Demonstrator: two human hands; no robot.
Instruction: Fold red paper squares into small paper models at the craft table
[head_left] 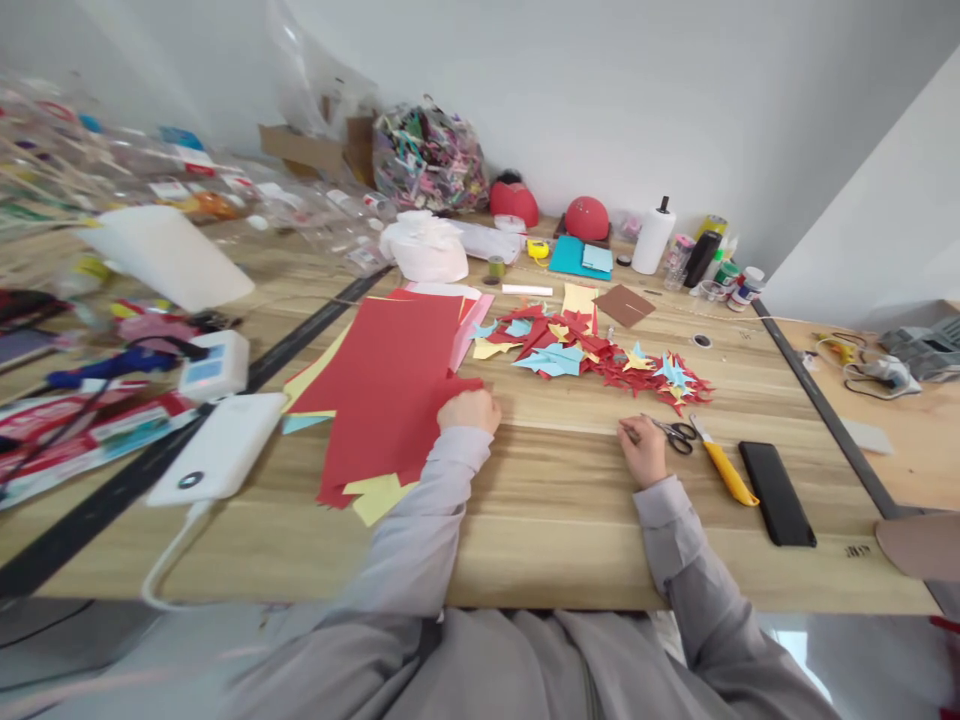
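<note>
My left hand (471,410) is closed in a fist at the right edge of a stack of red paper sheets (390,370). A red paper corner shows just beyond its knuckles; whether the fingers grip it is hidden. Curled on the tabletop, my right hand (645,452) has its fingers bent inward, and I cannot make out what is in them. Scissors (679,436) with black handles lie right beside it, their blades pointing toward the fingers. A heap of folded red paper pieces (600,350), mixed with blue and yellow ones, lies beyond both hands.
Right of the scissors lie a yellow-handled cutter (727,470) and a black phone (776,493). At left are a white power bank (221,447) with a cable and many plastic bottles (330,215). A white bottle (654,238) and paint jars (745,288) stand at the back.
</note>
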